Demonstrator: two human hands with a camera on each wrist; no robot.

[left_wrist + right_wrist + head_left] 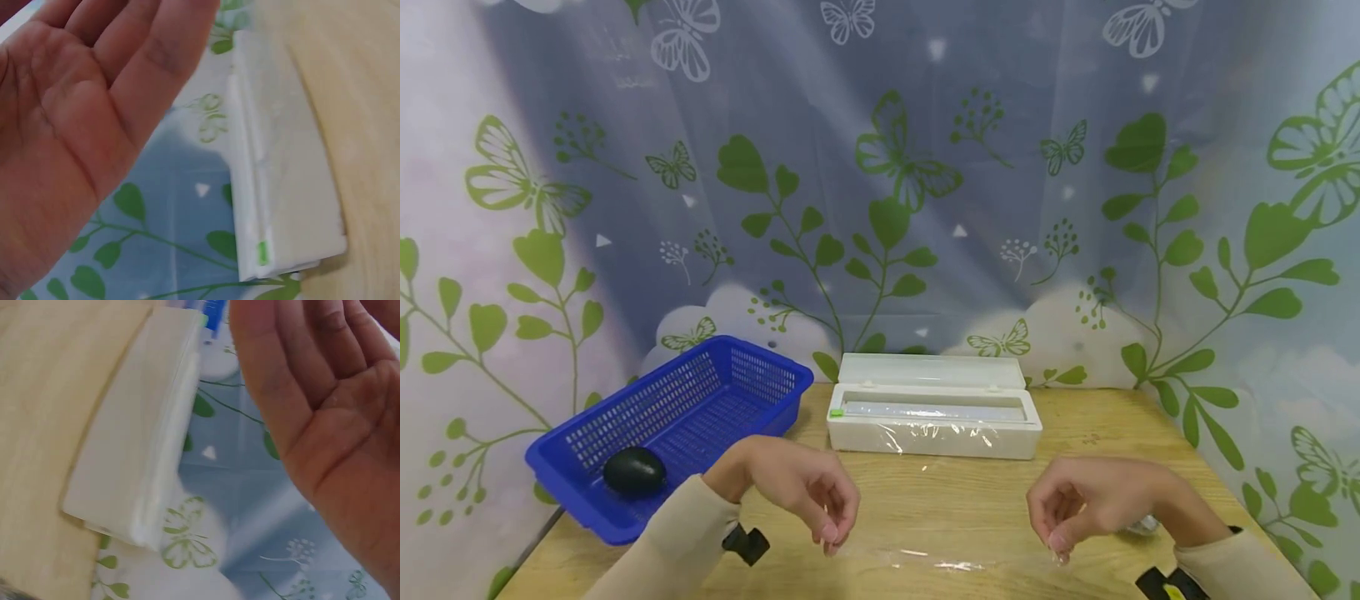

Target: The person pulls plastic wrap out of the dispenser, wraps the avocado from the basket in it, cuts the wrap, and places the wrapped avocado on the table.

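Observation:
Clear plastic wrap [940, 564] stretches between my two hands over the wooden table, showing mostly as bright glints. My left hand [797, 487] pinches its left end between thumb and fingers. At the opposite end, my right hand [1101, 502] pinches the film the same way. Behind the hands stands a white wrap dispenser box [936, 439], its lid [932, 371] raised and a pale roll [936, 411] inside. Glints run down the box's front. Both wrist views show a palm beside the dispenser [297, 175], with the fingertips out of frame.
A blue plastic basket [561, 487] sits at the left, partly behind my left forearm, holding a dark oval fruit like an avocado [635, 472]. A small shiny crumpled item [1145, 525] lies behind my right wrist. A patterned curtain [970, 275] hangs along the table's back edge.

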